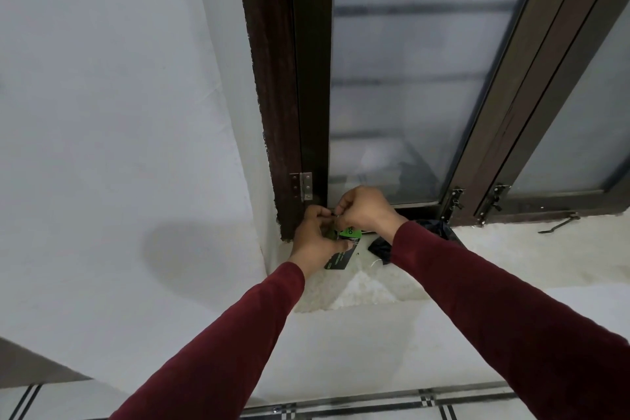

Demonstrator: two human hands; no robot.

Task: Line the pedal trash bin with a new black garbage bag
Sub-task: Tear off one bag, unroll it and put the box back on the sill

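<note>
I saw both hands meeting just below the centre of the frame, over the pale stone window sill [375, 286]. The left hand [315, 237] curled its fingers round a black packet with a green label [344, 249], which I took for the pack of garbage bags, though its print was too small to read. The right hand [363, 210], just above it, pinched something thin at the packet's top between thumb and fingertips; what exactly, I could not tell. A crumpled piece of black plastic [383, 247] lay on the sill just right of the packet, partly behind the dark red sleeve [477, 290]. The brown wooden window frame [283, 78] with its steel hinge [303, 186] stood directly behind the hands. The pedal bin was out of the frame.
</note>
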